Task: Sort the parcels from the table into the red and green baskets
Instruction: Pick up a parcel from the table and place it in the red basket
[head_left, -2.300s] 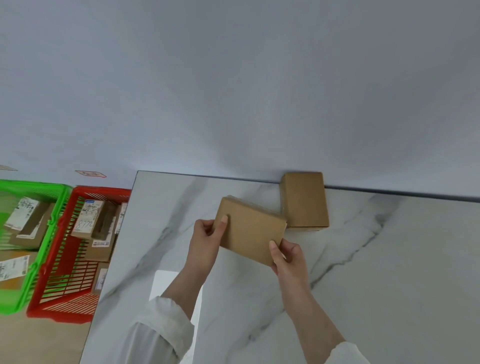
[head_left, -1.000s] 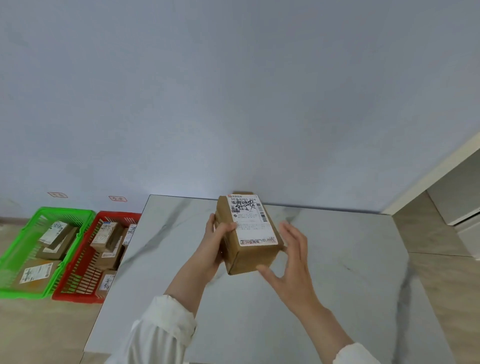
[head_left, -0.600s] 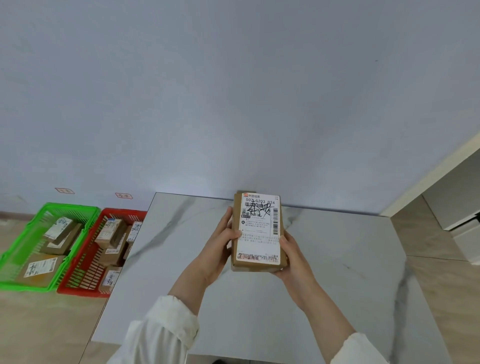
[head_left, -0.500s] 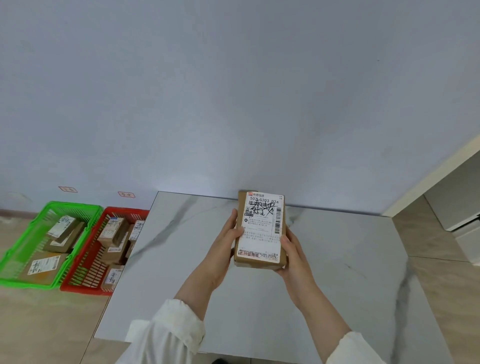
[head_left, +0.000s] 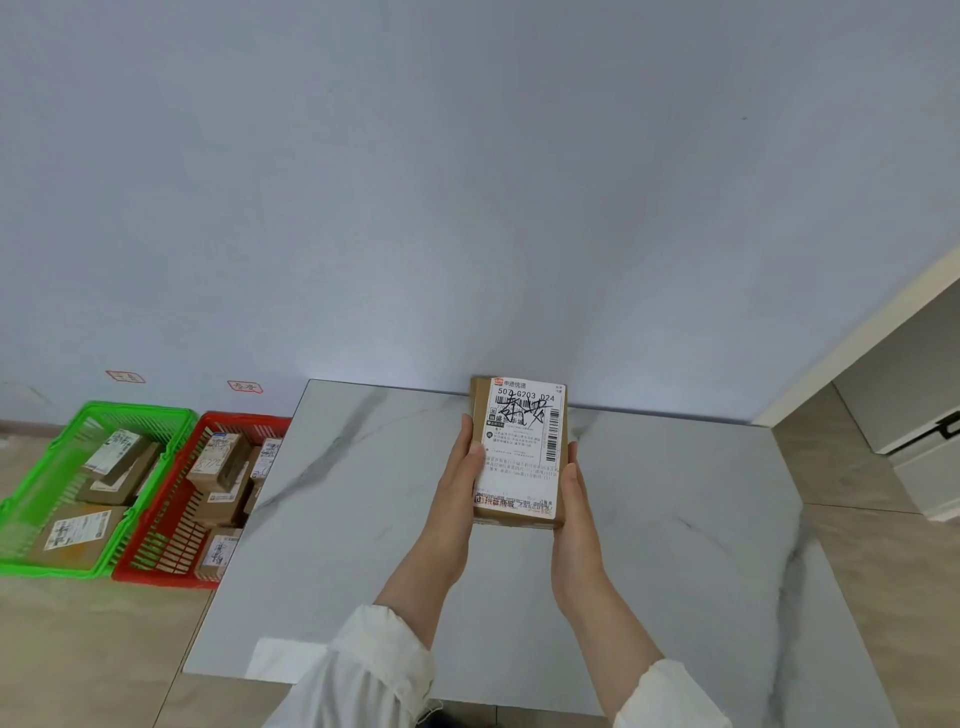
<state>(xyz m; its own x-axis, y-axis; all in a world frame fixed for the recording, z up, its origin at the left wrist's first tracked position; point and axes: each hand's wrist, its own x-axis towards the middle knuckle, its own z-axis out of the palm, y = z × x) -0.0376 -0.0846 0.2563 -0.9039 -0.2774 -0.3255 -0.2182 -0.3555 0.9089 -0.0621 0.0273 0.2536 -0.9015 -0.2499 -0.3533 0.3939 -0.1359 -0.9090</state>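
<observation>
Pale wall (head_left: 467, 182) fills the top half; under it the marbled desk (head_left: 363, 519) runs from six o'clock up to the wall; tan floor (head_left: 78, 649) out at eight o'clock; a white cabinet (head_left: 909, 441) at three o'clock. Over at nine o'clock, two baskets sit side by side on the floor, touching; the green basket (head_left: 140, 410) is on the outside; the red basket (head_left: 244, 418) is partly hidden behind the desk's left edge; both carry several brown labelled boxes (head_left: 218, 462). Centre frame, toward twelve o'clock, the parcel (head_left: 519, 457) is up off the desk, lengthwise, its white label (head_left: 524, 431) facing the camera, barcode and black scrawl showing. Both hands are on it; the left hand (head_left: 457, 483) grips the nine o'clock side, thumb on the label's edge; the right hand (head_left: 571, 499) clasps the three o'clock side, fingers tucked underneath; white sleeves (head_left: 374, 670) at six o'clock.
</observation>
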